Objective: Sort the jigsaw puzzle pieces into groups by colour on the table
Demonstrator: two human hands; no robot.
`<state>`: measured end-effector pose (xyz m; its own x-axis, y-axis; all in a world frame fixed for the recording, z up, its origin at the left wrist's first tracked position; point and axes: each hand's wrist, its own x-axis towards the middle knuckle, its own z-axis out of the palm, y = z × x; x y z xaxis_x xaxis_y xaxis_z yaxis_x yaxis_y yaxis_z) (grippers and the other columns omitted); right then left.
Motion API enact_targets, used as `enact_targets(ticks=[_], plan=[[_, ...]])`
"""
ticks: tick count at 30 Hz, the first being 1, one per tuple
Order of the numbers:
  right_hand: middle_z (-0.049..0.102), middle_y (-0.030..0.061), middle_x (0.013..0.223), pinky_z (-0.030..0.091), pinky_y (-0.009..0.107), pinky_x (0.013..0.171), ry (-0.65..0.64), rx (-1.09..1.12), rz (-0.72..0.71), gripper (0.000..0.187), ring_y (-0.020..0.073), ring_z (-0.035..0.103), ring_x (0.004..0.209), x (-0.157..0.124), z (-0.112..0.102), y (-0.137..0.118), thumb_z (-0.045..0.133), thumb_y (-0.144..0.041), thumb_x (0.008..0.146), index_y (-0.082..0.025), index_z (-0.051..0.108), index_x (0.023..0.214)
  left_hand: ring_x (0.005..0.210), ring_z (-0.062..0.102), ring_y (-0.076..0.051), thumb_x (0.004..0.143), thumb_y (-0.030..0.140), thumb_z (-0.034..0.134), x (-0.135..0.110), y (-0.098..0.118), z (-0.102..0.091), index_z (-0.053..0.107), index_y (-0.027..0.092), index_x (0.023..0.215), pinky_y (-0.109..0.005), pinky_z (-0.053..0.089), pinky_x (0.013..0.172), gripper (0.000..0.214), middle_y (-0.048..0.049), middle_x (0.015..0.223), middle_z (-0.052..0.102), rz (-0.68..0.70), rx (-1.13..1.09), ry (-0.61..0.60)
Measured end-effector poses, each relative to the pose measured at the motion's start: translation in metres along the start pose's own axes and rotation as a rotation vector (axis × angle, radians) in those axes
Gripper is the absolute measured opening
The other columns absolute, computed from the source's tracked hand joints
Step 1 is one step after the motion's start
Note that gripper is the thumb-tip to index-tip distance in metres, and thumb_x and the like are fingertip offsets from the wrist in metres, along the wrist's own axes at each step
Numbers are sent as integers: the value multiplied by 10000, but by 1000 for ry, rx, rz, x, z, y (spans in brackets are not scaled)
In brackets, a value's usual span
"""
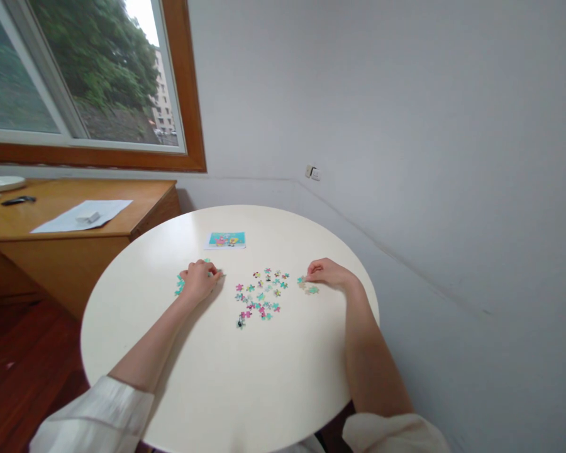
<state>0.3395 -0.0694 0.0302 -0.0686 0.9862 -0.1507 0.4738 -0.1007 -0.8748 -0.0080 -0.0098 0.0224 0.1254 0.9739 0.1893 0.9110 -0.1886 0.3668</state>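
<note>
On the left side of the table, my left hand (200, 280) has its fingers curled in a pinch on a jigsaw puzzle piece (210, 274), mostly covered by the fingers. Teal puzzle pieces (180, 284) lie around it, partly hidden under the hand. To the right, my right hand (329, 272) is closed, thumb and fingertips together at the edge of a teal puzzle piece (300, 279). More pieces (313, 290) lie just below those fingertips. Between my hands spreads a loose group of pink, teal and yellow puzzle pieces (261, 296).
A small picture card (227, 240) with cartoon figures lies toward the back of the round white table (245, 384). At the left stands a wooden desk (146, 196) with a paper sheet (66, 218) and a small white block (88, 217). A wall (453, 189) borders the right.
</note>
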Motion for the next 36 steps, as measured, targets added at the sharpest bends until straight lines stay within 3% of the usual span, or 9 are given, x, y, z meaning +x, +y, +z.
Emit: enact_targets(ticks=[5,10,17,30,33,36], plan=[[541,-27,501,349,221,484,218,169,-145,302,81,465,462,5,6,-7,710,-378,547,-148,550,660,955,513,-270,772,345,512,-1,2,-3,632,184,662,-341,326,729,229,-82,913,615,1,-12,11],[545,-30,506,374,230,471,300,282,-189,329,80,464,432,10,7,-9,708,-425,569,-159,563,698,955,512,-266,773,359,512,1,0,-1,630,184,674,-341,321,731,234,-85,915,611,6,-17,18],[661,43,707,459,276,672,310,412,-229,350,161,635,705,17,11,-6,733,-421,554,-169,585,747,963,513,-269,773,359,505,1,1,-2,632,185,689,-353,326,743,231,-84,929,612,-8,-17,12],[665,24,679,451,272,648,286,363,-221,355,172,647,720,14,19,-15,707,-376,594,-187,561,857,906,539,-252,746,351,517,1,1,-2,615,185,640,-344,347,743,219,-62,862,614,-5,-60,44],[666,33,679,449,259,620,311,368,-216,332,167,645,694,18,24,-20,707,-368,588,-174,579,825,786,550,-198,735,341,519,2,-1,1,596,175,639,-314,371,719,206,-46,807,602,60,-163,65],[668,38,674,441,243,586,284,368,-229,302,161,645,674,23,42,-32,694,-359,601,-165,599,812,673,528,-147,737,326,506,-1,2,3,575,168,656,-262,395,659,190,-23,710,583,190,-342,73]])
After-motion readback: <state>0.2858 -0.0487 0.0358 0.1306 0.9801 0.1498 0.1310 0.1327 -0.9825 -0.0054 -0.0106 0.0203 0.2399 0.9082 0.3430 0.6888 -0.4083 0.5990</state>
